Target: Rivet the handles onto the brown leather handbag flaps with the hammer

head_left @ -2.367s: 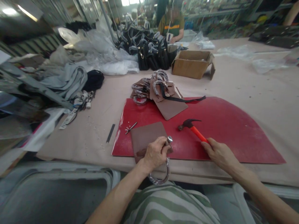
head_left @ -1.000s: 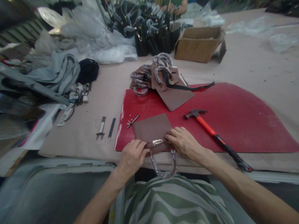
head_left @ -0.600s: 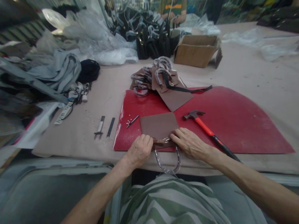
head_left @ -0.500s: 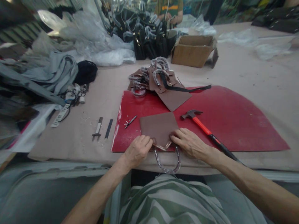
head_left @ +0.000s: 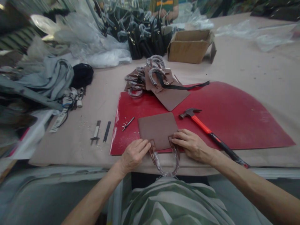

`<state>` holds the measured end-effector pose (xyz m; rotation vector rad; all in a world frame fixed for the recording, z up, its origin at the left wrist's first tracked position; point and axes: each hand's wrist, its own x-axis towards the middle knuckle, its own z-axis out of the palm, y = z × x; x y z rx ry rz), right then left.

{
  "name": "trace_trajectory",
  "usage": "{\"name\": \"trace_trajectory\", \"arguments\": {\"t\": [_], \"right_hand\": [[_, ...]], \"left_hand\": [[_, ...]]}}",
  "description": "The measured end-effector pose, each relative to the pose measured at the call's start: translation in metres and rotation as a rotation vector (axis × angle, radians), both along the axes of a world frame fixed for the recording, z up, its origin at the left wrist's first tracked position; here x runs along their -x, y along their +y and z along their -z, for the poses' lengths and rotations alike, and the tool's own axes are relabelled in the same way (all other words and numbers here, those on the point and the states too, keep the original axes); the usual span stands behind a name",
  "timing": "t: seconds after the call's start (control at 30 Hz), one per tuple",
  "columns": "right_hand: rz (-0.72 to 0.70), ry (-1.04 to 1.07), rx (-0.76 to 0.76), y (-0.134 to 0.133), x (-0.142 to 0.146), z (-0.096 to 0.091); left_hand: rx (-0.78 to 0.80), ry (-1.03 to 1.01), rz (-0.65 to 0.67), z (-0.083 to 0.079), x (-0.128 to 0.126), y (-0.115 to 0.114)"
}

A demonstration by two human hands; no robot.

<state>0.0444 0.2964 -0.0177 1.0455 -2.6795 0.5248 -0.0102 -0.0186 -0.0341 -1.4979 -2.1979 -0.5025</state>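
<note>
A brown leather panel (head_left: 159, 128) lies flat near the front edge of the red board (head_left: 234, 122). At its near edge is a U-shaped bag handle (head_left: 167, 172) wrapped in clear plastic, its curve hanging toward me. My left hand (head_left: 135, 155) pinches the handle's left end, by a small brown tab (head_left: 152, 145). With fingers closed, my right hand (head_left: 192, 144) grips the right end, where another tab rests over the panel. Fingertips partly hide both ends. A claw hammer (head_left: 203, 126) with a red and black grip lies just beyond my right hand.
More brown panels with wrapped handles (head_left: 156, 62) and a black strap (head_left: 180, 87) are piled behind. A slim metal rod (head_left: 128, 124), a pronged tool (head_left: 95, 132) and a dark strip (head_left: 107, 132) lie left. Farther back are a cardboard box (head_left: 189, 48), black bags (head_left: 134, 43) and a person's hands (head_left: 167, 14).
The handle's end pieces, earlier angled together over the panel's near edge, are now apart, one in each hand. The camera view has shifted slightly.
</note>
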Motion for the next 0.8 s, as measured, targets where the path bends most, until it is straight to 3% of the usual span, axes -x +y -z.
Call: {"name": "trace_trajectory", "arguments": {"t": [0.2, 0.4, 0.53, 0.67, 0.8], "right_hand": [[0.074, -0.004, 0.185, -0.003, -0.003, 0.004], [0.155, -0.004, 0.163, -0.002, -0.002, 0.015], [0.172, -0.023, 0.177, -0.005, -0.003, 0.009], [0.184, -0.04, 0.185, -0.008, -0.003, 0.005], [0.179, -0.034, 0.186, -0.007, -0.002, 0.006]], "left_hand": [[-0.134, -0.245, -0.159, -0.007, -0.008, 0.008], [-0.22, -0.338, -0.645, -0.014, 0.025, -0.013], [-0.064, -0.419, -0.895, -0.028, 0.061, -0.023], [0.149, -0.549, -0.93, -0.038, 0.087, -0.015], [0.255, -0.563, -0.962, -0.04, 0.096, -0.003]]}}
